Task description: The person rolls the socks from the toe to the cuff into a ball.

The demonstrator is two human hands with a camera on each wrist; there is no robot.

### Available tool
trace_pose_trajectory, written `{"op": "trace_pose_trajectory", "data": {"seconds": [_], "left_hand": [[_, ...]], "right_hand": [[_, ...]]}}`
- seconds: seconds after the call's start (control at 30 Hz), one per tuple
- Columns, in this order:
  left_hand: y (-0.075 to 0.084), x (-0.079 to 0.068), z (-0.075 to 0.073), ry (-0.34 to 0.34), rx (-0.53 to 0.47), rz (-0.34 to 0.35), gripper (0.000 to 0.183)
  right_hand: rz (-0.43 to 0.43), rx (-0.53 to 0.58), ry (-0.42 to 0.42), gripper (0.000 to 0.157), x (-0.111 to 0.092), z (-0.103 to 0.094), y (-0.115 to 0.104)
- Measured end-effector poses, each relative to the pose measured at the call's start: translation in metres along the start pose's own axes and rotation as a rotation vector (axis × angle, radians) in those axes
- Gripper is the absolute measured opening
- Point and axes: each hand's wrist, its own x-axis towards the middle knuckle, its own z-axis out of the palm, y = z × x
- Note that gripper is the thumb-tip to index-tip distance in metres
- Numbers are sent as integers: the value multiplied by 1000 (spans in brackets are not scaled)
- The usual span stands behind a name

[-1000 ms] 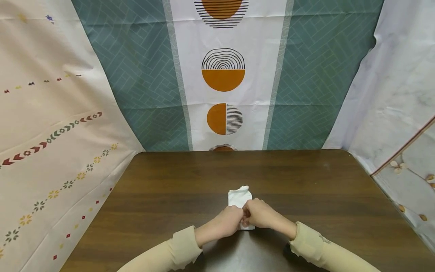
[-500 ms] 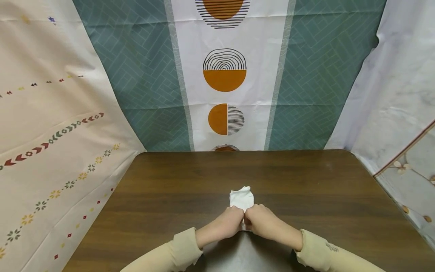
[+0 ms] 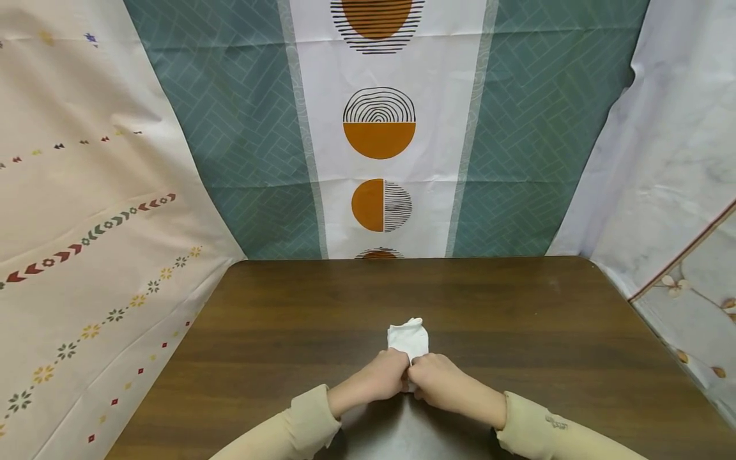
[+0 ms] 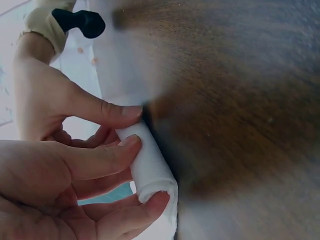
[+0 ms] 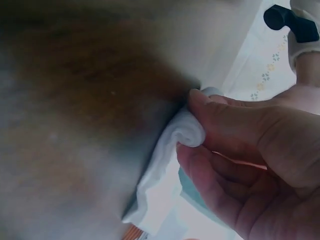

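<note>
A white, sock-like cloth point(image 3: 409, 338) lies on the brown table at its near middle, its far part flat with an uneven end. The near part is a tight roll point(image 4: 152, 162), showing a spiral at its end in the left wrist view. My left hand point(image 3: 382, 375) pinches the roll, thumb on top and a fingertip at the spiral end. My right hand point(image 3: 445, 381) grips the other end of the roll between thumb and curled fingers. Both hands sit close side by side. From above they hide most of the roll.
The wooden table point(image 3: 287, 300) spreads out around the hands. A green and white patterned curtain point(image 3: 247, 160) hangs behind its far edge. Printed cloths hang at the left point(image 3: 86, 255) and right point(image 3: 678, 191) sides.
The right hand has shifted slightly nearer the body, its fingers settling on the roll beside the left hand. The left hand has hardly moved, and the cloth's flat part looks much the same.
</note>
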Motion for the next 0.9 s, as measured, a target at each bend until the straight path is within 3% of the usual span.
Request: {"op": "trace_pose_trajectory", "data": {"seconds": [0.17,0.43,0.73,0.9], "left_hand": [[-1,-1,-3,22,-32,15,25],[-6,-3,-2,37,-65,33,21],[-6,-3,1,46,-77,9,22],[-3,-3,1,41,-91,-10,24]], "right_hand": [[-34,24,10,24,3,-3,6],[-23,186,-25,27,7,-1,15],[-23,196,-41,23,10,1,15],[19,232,-56,19,12,-1,16]]}}
